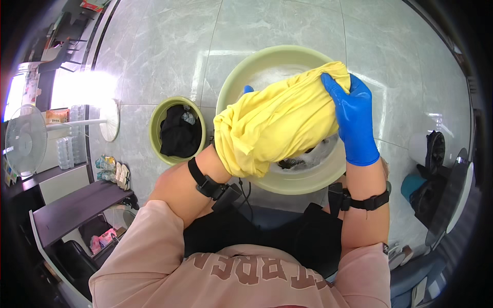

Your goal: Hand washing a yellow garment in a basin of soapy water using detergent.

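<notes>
A wet-looking yellow garment [282,123] is stretched over a large pale green basin [295,188]. My right hand [354,115], in a blue rubber glove, grips the garment's far right end between thumb and fingers. The cloth drapes over my left forearm and covers most of my left hand [248,89]; only a bit of blue glove shows past its far edge, so its grip is hidden. Below the garment, the basin holds sudsy water [313,160] with something dark [291,163] in it.
Left of the basin stands a smaller green bucket [203,141] with black cloth [181,134] inside. A white fan [25,138], a dark low bench [77,203] and shoes [123,176] are farther left. Dark chair-like furniture [447,200] stands at right. Grey tiles [164,56] cover the floor.
</notes>
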Demonstrator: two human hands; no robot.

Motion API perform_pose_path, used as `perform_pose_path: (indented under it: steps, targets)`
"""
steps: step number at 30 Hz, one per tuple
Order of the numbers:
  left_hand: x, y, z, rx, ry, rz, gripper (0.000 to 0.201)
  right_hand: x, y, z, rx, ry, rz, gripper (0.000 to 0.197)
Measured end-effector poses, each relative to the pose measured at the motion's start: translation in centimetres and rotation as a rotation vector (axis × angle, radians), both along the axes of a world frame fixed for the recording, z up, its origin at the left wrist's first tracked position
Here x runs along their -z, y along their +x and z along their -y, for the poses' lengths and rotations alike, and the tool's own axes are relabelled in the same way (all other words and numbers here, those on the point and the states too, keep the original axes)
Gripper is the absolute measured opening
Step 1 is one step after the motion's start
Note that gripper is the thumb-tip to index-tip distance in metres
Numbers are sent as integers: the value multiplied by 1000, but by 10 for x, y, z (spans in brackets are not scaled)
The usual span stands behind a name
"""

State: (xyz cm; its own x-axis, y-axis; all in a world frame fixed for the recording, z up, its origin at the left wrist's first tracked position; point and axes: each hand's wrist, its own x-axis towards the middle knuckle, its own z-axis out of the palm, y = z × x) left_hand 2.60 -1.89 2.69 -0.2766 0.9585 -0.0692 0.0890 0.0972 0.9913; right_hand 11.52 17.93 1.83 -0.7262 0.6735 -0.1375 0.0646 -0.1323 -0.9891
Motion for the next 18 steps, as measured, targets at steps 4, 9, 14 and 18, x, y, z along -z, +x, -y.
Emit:
perform_pose_path:
  steps: [4,9,14,18]
  targets:
    - [21,6,-7,23,6,299,53,7,-2,-7,113,54,129,31]
    - [18,18,-4,65,-65,-535,54,10,-1,-11,105,356,227,56]
    - [11,18,-6,29,-88,-1069,65,30,5,17,60,913,409,70]
    - [10,9,-3,-62,-98,-1076,64,8,26,55,-87,1084,155,53]
